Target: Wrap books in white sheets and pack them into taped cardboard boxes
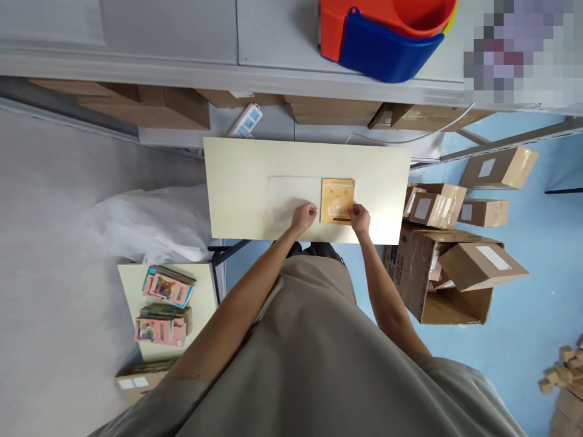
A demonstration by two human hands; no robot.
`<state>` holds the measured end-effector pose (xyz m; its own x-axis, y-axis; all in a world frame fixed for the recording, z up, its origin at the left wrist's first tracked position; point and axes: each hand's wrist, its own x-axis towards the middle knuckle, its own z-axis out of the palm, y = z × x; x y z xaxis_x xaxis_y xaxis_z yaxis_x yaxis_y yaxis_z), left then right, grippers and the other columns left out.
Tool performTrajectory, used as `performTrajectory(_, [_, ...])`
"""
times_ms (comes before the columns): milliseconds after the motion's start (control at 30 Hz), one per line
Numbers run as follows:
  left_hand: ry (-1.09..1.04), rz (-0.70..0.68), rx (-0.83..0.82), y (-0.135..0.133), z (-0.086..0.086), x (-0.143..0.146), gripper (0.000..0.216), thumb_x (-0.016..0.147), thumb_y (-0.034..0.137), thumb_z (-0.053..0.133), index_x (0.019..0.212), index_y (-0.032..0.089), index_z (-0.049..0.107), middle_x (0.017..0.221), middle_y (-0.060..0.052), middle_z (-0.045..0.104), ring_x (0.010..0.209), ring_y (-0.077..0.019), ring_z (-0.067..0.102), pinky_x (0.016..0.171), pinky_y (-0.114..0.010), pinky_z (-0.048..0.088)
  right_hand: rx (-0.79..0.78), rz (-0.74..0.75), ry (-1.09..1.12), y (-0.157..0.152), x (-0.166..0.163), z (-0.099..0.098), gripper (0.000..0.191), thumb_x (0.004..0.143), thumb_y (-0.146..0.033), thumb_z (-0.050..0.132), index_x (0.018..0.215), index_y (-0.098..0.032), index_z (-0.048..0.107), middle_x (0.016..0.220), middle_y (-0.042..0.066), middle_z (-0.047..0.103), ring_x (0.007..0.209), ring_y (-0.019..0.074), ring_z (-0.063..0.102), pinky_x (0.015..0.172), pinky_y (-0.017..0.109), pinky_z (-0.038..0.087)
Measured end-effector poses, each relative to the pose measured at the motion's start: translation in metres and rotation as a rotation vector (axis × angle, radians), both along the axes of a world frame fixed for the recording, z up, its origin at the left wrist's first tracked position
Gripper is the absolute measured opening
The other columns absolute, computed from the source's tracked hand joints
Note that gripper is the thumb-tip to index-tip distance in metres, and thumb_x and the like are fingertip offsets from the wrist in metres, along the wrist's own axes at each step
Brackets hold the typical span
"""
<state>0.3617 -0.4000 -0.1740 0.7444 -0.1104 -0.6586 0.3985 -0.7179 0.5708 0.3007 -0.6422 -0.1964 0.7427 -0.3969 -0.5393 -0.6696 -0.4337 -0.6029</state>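
A yellow-orange book [337, 200] with Chinese characters on its cover lies flat on the narrow cream table [237, 188]. From under or beside its left edge, a pale thin sheet [289, 193], perhaps clear film or paper, spreads over the tabletop. My right hand [361, 219] is closed at the book's lower right edge, fingertips on the cover. Just left of the book, my left hand [303, 219] has thumb and fingers pinched together, apart from the cover. Whatever is between those fingertips is too small to make out.
Behind the table is a grey workbench [173, 36] with a red and blue plastic bin [392, 51]. A power strip [246, 120] lies beneath it. Cardboard boxes [455, 303] crowd the right side. On a side table at left sit book stacks [164, 331] near white plastic sheeting [150, 218].
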Motion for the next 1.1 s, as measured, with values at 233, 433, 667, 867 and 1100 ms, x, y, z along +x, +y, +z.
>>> performTrajectory(233, [-0.222, 0.365, 0.432, 0.078, 0.005, -0.002, 0.053, 0.094, 0.026, 0.074, 0.143, 0.011, 0.059, 0.151, -0.026, 0.06, 0.146, -0.0404, 0.056, 0.126, -0.054, 0.044, -0.149, 0.064, 0.009, 0.011, -0.007, 0.004, 0.028, 0.101, -0.034, 0.057, 0.122, -0.021, 0.069, 0.111, 0.013, 0.081, 0.098, 0.0293, 0.074, 0.093, 0.041, 0.056])
performTrajectory(433, [-0.061, 0.381, 0.464, 0.092, 0.005, 0.005, 0.043, 0.087, 0.034, 0.081, 0.123, 0.016, 0.066, 0.135, -0.023, 0.068, 0.138, -0.0423, 0.059, 0.121, -0.057, 0.045, -0.107, 0.069, 0.025, 0.007, -0.004, 0.0, 0.025, 0.1, -0.03, 0.056, 0.12, -0.02, 0.067, 0.113, 0.014, 0.078, 0.098, 0.0282, 0.073, 0.093, 0.041, 0.056])
performTrajectory(667, [-0.015, 0.525, 0.38, 0.094, 0.024, 0.02, 0.042, 0.079, 0.025, 0.084, 0.117, 0.02, 0.066, 0.125, -0.016, 0.075, 0.128, -0.0386, 0.068, 0.114, -0.052, 0.051, -0.112, 0.047, -0.025, 0.004, -0.009, -0.005, 0.022, 0.1, -0.037, 0.059, 0.116, -0.024, 0.066, 0.105, 0.01, 0.077, 0.094, 0.0271, 0.071, 0.092, 0.04, 0.057])
performTrajectory(867, [-0.059, 0.586, 0.172, 0.094, 0.061, 0.019, 0.047, 0.08, 0.03, 0.082, 0.123, 0.018, 0.07, 0.118, -0.01, 0.08, 0.11, -0.0289, 0.077, 0.099, -0.039, 0.059, -0.233, -0.045, -0.078, 0.014, -0.015, -0.009, 0.026, 0.098, -0.042, 0.061, 0.118, -0.025, 0.064, 0.121, 0.012, 0.07, 0.103, 0.0278, 0.066, 0.089, 0.04, 0.057])
performTrajectory(1100, [-0.101, 0.415, -0.158, 0.071, 0.112, 0.016, 0.034, 0.08, 0.029, 0.079, 0.112, 0.018, 0.075, 0.11, -0.007, 0.082, 0.104, -0.0254, 0.075, 0.087, -0.033, 0.06, -0.206, -0.069, -0.046, 0.025, -0.007, -0.009, 0.018, 0.097, -0.033, 0.055, 0.109, -0.024, 0.065, 0.119, 0.012, 0.07, 0.098, 0.0272, 0.066, 0.092, 0.042, 0.055])
